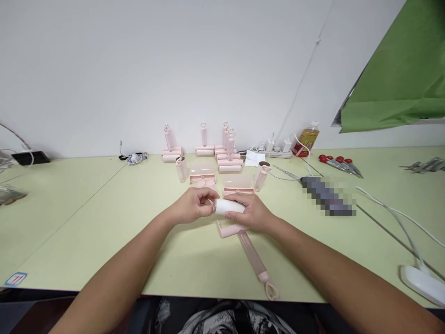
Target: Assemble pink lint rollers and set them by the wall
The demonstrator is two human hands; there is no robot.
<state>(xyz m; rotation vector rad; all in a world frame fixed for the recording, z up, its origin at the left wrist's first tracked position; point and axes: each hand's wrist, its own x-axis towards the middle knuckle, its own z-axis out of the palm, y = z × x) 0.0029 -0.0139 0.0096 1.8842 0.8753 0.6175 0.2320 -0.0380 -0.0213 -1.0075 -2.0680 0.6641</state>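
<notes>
My right hand (253, 211) is wrapped around a white paper roll (225, 207), like a lint roller refill, held lengthwise above the table. At the roll's left end, the fingertips of my left hand (194, 205) pinch together against its edge. Whether they hold a sheet edge or only the rim, I cannot make out. Below the roll lies an open pink case (229, 229), partly covered by my right hand. A translucent pink tube with a heart-shaped loop (255, 260) lies slanted between my forearms, close to the case.
Two open pink cases (202, 178) lie beyond my hands. Several closed pink rollers and upright pink tubes (203, 135) stand along the wall. To the right are a power strip (278, 154), a drink bottle (306, 140), red-handled tools (335, 162) and white cables (389, 208).
</notes>
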